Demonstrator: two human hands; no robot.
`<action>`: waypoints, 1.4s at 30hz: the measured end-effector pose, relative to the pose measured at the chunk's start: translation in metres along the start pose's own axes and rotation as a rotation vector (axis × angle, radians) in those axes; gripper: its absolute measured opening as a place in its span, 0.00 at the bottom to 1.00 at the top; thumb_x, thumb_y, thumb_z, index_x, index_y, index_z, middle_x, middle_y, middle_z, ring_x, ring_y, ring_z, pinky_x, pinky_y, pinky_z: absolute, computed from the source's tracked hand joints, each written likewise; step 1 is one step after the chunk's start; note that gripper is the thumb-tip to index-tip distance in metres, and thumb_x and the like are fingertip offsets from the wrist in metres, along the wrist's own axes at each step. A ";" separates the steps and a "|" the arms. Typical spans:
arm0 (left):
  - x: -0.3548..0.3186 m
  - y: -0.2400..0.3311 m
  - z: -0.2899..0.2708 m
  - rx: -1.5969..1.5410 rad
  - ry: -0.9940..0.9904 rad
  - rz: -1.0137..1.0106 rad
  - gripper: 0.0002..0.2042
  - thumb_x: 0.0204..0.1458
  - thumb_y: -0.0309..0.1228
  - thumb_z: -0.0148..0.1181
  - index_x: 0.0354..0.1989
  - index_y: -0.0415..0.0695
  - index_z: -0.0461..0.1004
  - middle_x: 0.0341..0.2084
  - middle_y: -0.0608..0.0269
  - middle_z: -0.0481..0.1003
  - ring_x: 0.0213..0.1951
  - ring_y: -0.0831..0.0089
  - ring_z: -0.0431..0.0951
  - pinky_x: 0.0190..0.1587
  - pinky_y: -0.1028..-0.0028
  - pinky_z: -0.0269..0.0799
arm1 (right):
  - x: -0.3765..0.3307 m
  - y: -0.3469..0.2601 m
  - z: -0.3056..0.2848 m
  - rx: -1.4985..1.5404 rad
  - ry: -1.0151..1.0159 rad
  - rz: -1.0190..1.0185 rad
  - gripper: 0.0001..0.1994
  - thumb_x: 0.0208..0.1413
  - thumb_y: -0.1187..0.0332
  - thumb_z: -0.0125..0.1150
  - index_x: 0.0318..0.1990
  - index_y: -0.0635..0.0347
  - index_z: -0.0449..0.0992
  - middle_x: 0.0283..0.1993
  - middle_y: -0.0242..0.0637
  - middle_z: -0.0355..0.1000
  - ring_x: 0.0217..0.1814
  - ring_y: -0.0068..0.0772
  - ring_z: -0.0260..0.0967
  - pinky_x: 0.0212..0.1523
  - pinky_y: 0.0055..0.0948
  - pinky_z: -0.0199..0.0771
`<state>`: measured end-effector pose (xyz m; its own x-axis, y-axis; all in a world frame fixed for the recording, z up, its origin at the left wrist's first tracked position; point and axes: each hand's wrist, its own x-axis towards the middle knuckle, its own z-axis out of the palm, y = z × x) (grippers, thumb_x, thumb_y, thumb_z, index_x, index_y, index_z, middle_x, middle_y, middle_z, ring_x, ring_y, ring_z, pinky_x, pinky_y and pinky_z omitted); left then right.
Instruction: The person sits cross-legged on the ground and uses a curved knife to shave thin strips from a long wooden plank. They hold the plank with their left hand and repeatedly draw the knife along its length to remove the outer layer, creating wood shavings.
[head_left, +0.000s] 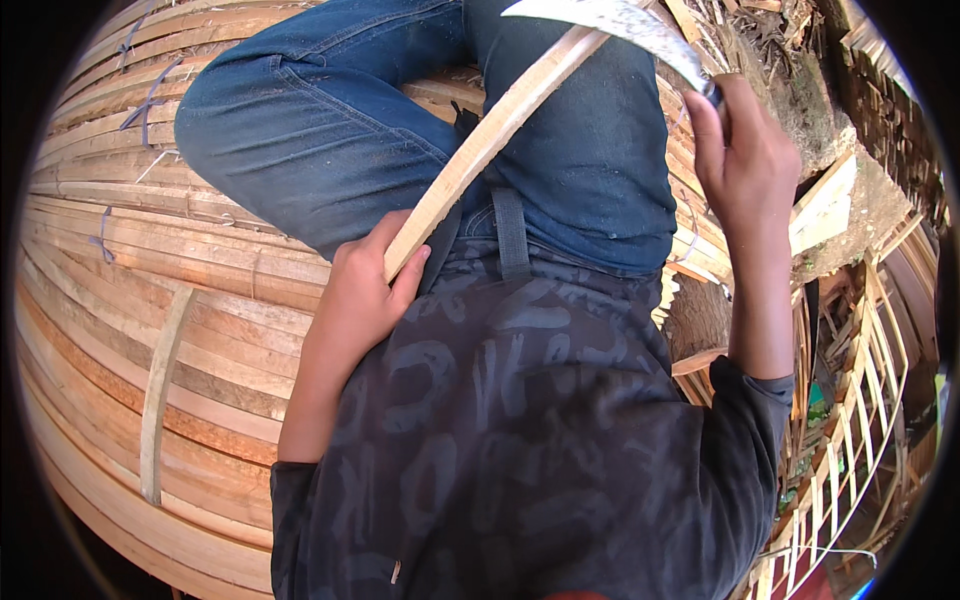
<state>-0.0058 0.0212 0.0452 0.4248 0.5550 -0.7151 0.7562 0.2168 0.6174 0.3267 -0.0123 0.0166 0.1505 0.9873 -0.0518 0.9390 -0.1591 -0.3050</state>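
My left hand (pixel 362 292) is closed round the near end of a pale, rough wooden strip (pixel 478 152). The strip slants away to the upper right across my jeans. A sickle-like knife (pixel 632 28) with a curved, shiny blade is gripped by its dark handle in my right hand (pixel 748 150). Its blade reaches left over the far end of the strip; whether the two touch I cannot tell. Only a little of the handle shows past my fingers.
Bundles of sawn wooden strips (pixel 190 350), tied with thin blue string, lie on my left, with a loose short strip (pixel 165 400) across them. A wood block (pixel 850 215) and split pieces are on the right. A slatted wooden frame (pixel 850 450) stands at the lower right.
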 end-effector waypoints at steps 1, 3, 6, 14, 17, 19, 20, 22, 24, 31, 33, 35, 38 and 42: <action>0.001 -0.001 0.000 0.012 0.009 0.010 0.13 0.55 0.27 0.59 0.45 0.32 0.72 0.29 0.39 0.77 0.34 0.46 0.80 0.37 0.64 0.73 | 0.001 -0.016 0.006 0.003 -0.041 -0.102 0.17 0.62 0.51 0.56 0.31 0.54 0.69 0.21 0.37 0.72 0.21 0.43 0.72 0.20 0.36 0.67; -0.003 -0.007 0.002 0.042 0.026 0.033 0.13 0.55 0.27 0.59 0.46 0.32 0.72 0.29 0.40 0.78 0.34 0.47 0.81 0.37 0.64 0.73 | -0.001 -0.008 0.007 -0.085 -0.092 0.039 0.19 0.63 0.48 0.53 0.30 0.55 0.68 0.24 0.39 0.73 0.24 0.46 0.74 0.23 0.37 0.70; -0.006 -0.011 -0.008 0.020 0.016 0.043 0.11 0.55 0.26 0.59 0.44 0.35 0.72 0.31 0.40 0.77 0.36 0.42 0.79 0.38 0.61 0.73 | 0.025 0.074 -0.004 -0.307 -0.034 0.368 0.21 0.64 0.48 0.49 0.32 0.57 0.70 0.26 0.44 0.74 0.30 0.50 0.75 0.27 0.40 0.71; -0.006 -0.008 0.004 0.027 0.018 0.026 0.11 0.55 0.26 0.59 0.43 0.33 0.72 0.27 0.42 0.77 0.33 0.49 0.81 0.36 0.65 0.72 | -0.020 0.046 -0.011 0.101 -0.034 0.284 0.16 0.65 0.56 0.53 0.35 0.61 0.73 0.15 0.35 0.65 0.15 0.31 0.64 0.19 0.33 0.64; -0.001 -0.012 0.002 0.053 0.024 0.063 0.11 0.55 0.26 0.59 0.43 0.33 0.72 0.28 0.41 0.77 0.34 0.47 0.80 0.37 0.64 0.73 | -0.028 -0.022 0.013 0.149 -0.065 -0.013 0.17 0.57 0.52 0.62 0.31 0.55 0.69 0.19 0.37 0.67 0.19 0.45 0.69 0.20 0.38 0.68; -0.005 -0.019 0.001 0.027 0.038 0.072 0.11 0.55 0.27 0.59 0.44 0.34 0.72 0.28 0.39 0.76 0.35 0.43 0.79 0.37 0.62 0.73 | -0.015 -0.020 0.030 0.050 -0.013 -0.118 0.18 0.56 0.49 0.60 0.32 0.54 0.69 0.20 0.35 0.68 0.20 0.43 0.70 0.19 0.38 0.68; -0.006 -0.018 0.001 0.018 0.040 0.057 0.11 0.55 0.27 0.59 0.44 0.34 0.72 0.28 0.39 0.76 0.35 0.42 0.79 0.37 0.62 0.73 | -0.007 -0.008 0.033 -0.022 0.033 -0.136 0.19 0.56 0.47 0.60 0.32 0.53 0.69 0.20 0.34 0.68 0.20 0.41 0.70 0.18 0.37 0.68; -0.006 -0.013 0.004 -0.012 0.043 0.029 0.12 0.55 0.27 0.59 0.45 0.33 0.71 0.29 0.38 0.76 0.35 0.42 0.79 0.37 0.62 0.73 | 0.012 0.019 0.032 -0.145 0.113 -0.206 0.19 0.56 0.46 0.59 0.31 0.52 0.69 0.21 0.31 0.69 0.19 0.38 0.70 0.17 0.34 0.67; -0.008 -0.005 0.008 -0.017 0.055 0.031 0.13 0.55 0.27 0.59 0.46 0.34 0.71 0.29 0.38 0.77 0.35 0.42 0.79 0.38 0.62 0.73 | 0.014 0.031 0.029 -0.197 0.063 -0.202 0.16 0.61 0.51 0.56 0.35 0.54 0.70 0.26 0.34 0.71 0.25 0.41 0.73 0.22 0.36 0.69; -0.011 -0.001 0.009 -0.029 0.078 0.054 0.13 0.56 0.30 0.60 0.43 0.33 0.71 0.28 0.39 0.77 0.34 0.46 0.80 0.36 0.63 0.72 | 0.013 0.040 0.030 -0.218 0.167 -0.215 0.18 0.57 0.46 0.59 0.31 0.51 0.69 0.20 0.31 0.69 0.18 0.38 0.70 0.17 0.34 0.66; -0.010 -0.004 0.007 -0.002 0.062 0.053 0.13 0.56 0.29 0.59 0.43 0.33 0.71 0.28 0.39 0.77 0.34 0.45 0.80 0.36 0.63 0.72 | 0.006 0.022 0.029 -0.156 0.128 -0.147 0.18 0.57 0.48 0.59 0.31 0.52 0.69 0.20 0.32 0.69 0.19 0.39 0.70 0.17 0.35 0.66; -0.012 -0.006 0.009 0.007 0.049 0.054 0.13 0.56 0.29 0.59 0.45 0.34 0.71 0.29 0.38 0.77 0.35 0.42 0.79 0.37 0.61 0.73 | -0.005 0.005 0.031 -0.077 0.097 -0.091 0.18 0.57 0.48 0.59 0.30 0.53 0.69 0.20 0.33 0.69 0.19 0.39 0.71 0.18 0.35 0.67; -0.011 -0.013 0.012 -0.001 0.060 0.080 0.13 0.55 0.28 0.58 0.47 0.35 0.71 0.30 0.37 0.77 0.36 0.41 0.78 0.38 0.59 0.73 | -0.017 -0.029 0.021 -0.069 0.044 -0.250 0.18 0.57 0.48 0.60 0.29 0.53 0.68 0.19 0.34 0.65 0.18 0.39 0.69 0.19 0.34 0.68; -0.009 -0.010 0.011 -0.035 0.059 0.110 0.13 0.56 0.28 0.59 0.45 0.33 0.71 0.29 0.39 0.77 0.35 0.45 0.80 0.37 0.64 0.72 | 0.009 0.019 0.021 -0.201 0.143 -0.156 0.17 0.60 0.50 0.57 0.32 0.53 0.69 0.22 0.34 0.69 0.20 0.41 0.71 0.19 0.36 0.68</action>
<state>-0.0118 0.0054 0.0413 0.4733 0.6234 -0.6224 0.6884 0.1791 0.7028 0.3390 -0.0069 -0.0094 0.0282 0.9924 0.1199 0.9945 -0.0157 -0.1033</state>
